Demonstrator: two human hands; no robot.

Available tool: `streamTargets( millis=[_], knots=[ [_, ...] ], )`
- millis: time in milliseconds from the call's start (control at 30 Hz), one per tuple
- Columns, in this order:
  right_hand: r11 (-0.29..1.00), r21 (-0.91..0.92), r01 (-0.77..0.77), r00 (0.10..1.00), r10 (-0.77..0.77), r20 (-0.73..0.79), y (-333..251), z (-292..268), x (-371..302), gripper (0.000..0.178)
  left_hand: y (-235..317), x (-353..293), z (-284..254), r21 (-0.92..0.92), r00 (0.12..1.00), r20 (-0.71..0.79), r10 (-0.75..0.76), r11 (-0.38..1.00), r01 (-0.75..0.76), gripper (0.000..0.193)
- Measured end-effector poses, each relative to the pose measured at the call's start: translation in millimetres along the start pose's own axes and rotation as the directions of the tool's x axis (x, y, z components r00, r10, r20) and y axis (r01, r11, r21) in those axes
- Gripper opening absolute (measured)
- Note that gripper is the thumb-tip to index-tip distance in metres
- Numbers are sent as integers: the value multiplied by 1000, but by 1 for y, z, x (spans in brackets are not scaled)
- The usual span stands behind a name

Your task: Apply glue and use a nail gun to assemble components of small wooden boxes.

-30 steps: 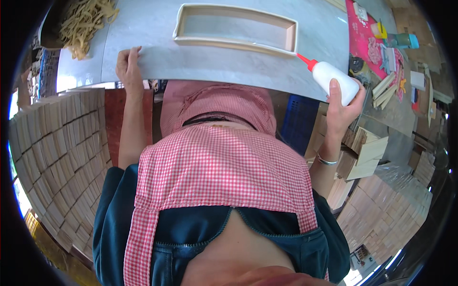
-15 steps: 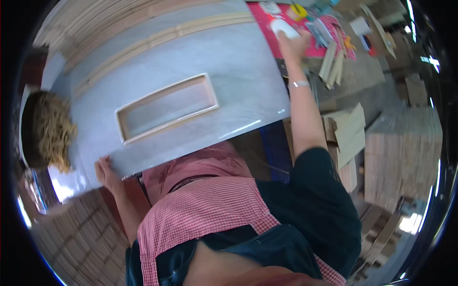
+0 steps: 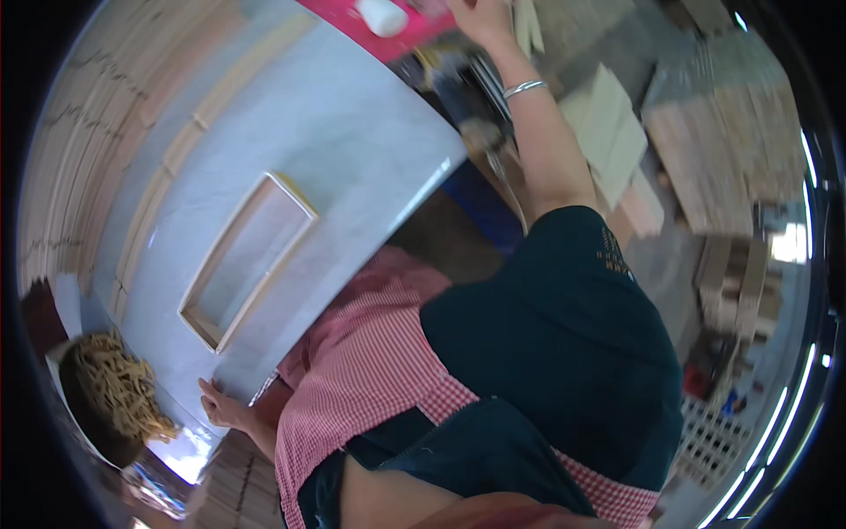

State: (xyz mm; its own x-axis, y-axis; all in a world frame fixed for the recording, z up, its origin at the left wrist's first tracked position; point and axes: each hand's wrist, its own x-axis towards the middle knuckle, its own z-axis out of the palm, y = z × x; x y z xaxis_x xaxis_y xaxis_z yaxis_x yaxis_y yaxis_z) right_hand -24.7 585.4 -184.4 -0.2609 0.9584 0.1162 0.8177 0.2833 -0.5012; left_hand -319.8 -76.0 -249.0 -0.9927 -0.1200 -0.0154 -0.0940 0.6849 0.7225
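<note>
My right hand reaches far out at the upper edge, to the right of a white bottle and apart from it. One finger of it stretches out to the left; the rest is cut off by the frame, and nothing is visible in the hand. The bottle stands on a pink sheet. At the near left edge of the pale table, my left hand rests with a finger extended on the tabletop and holds nothing visible. Between the two hands lies a long rectangular wooden frame.
Wooden strips lie in rows along the table's far left side. A dark round container of curled pale strips stands at its left end. Beyond the table on the right are stacked boards and loose panels. A white crate sits lower right.
My right hand has let go of the white bottle and moved right of it. The whole view has turned, so the table and frame appear more tilted. My left hand stays at the table edge.
</note>
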Motion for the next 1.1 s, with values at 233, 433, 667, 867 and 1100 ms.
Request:
streamTargets(
  millis=[233,433,667,867,1100],
  knots=[
    [982,33,188,559,-79,-826,97,-114,-192,18,-15,3,18,-210,991,-24,129,969,-131,44],
    [783,136,-607,512,516,-687,276,-136,-339,27,-16,8,21,-163,968,37,249,957,-240,39],
    [603,-178,-778,625,715,-313,434,32,-437,77,-111,112,47,-225,972,127,200,960,-168,46],
    [445,-92,-891,453,853,-260,361,27,-393,76,-72,48,22,-315,974,-8,227,924,-218,52],
    [403,-121,-907,421,870,-258,385,18,-390,75,-57,39,44,-455,921,-27,390,815,-359,52]
  ],
)
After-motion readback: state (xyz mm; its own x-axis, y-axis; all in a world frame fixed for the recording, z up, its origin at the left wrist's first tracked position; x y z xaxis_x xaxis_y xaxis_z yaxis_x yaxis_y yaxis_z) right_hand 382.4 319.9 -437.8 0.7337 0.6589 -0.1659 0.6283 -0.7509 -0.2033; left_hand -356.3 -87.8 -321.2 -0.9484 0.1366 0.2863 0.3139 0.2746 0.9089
